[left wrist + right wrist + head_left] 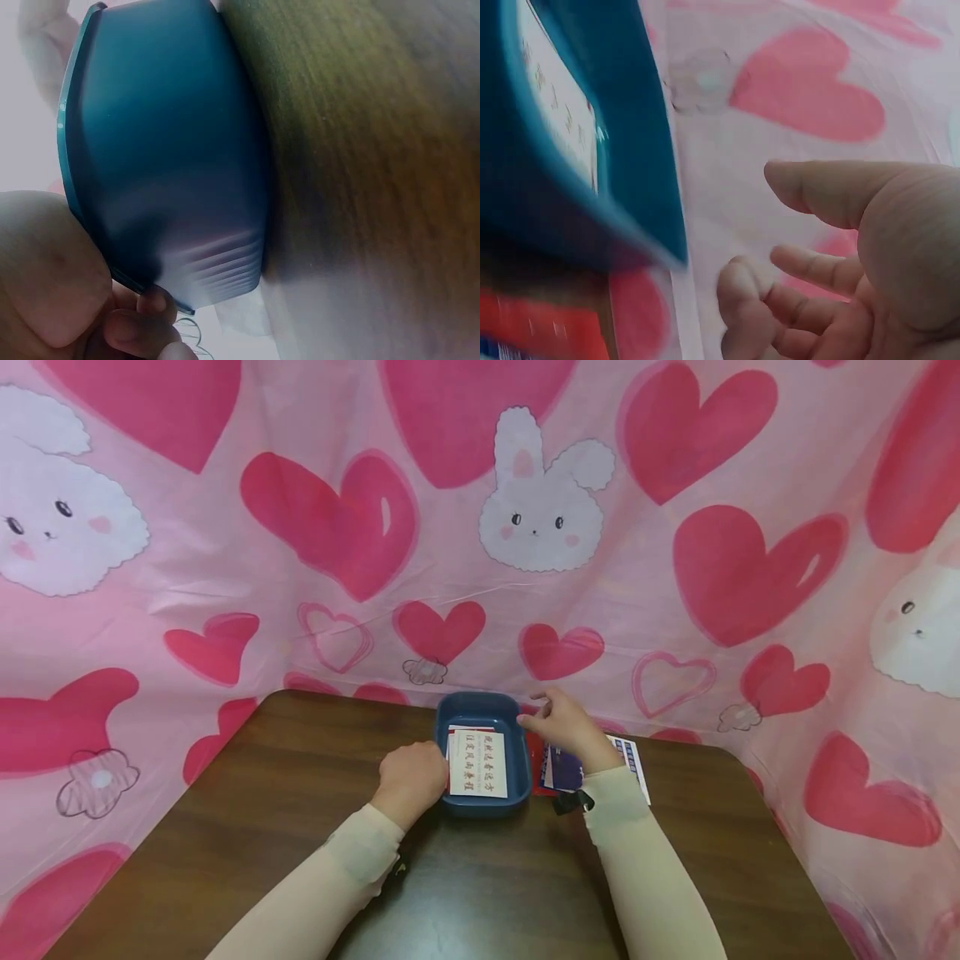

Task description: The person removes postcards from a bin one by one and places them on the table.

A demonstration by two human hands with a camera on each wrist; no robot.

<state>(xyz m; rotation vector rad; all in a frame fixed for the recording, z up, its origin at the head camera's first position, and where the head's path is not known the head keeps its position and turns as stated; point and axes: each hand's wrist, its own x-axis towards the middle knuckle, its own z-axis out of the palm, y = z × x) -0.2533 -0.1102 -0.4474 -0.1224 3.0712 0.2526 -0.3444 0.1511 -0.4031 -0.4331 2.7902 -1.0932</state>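
Note:
A blue plastic bin stands on the table, with several printed cards lying inside it; the top one is white with Chinese characters. My left hand grips the bin's left rim, thumb and fingers curled over the edge in the left wrist view. Beside the right rim, my right hand hovers with its thumb and fingers spread and loosely bent. The right wrist view shows it holding nothing, with a gap between its fingertips and the bin wall.
To the right of the bin lie more cards: a red one, a dark blue one and a white one, partly hidden by the right hand and wrist. A pink heart-and-rabbit cloth hangs behind the brown table.

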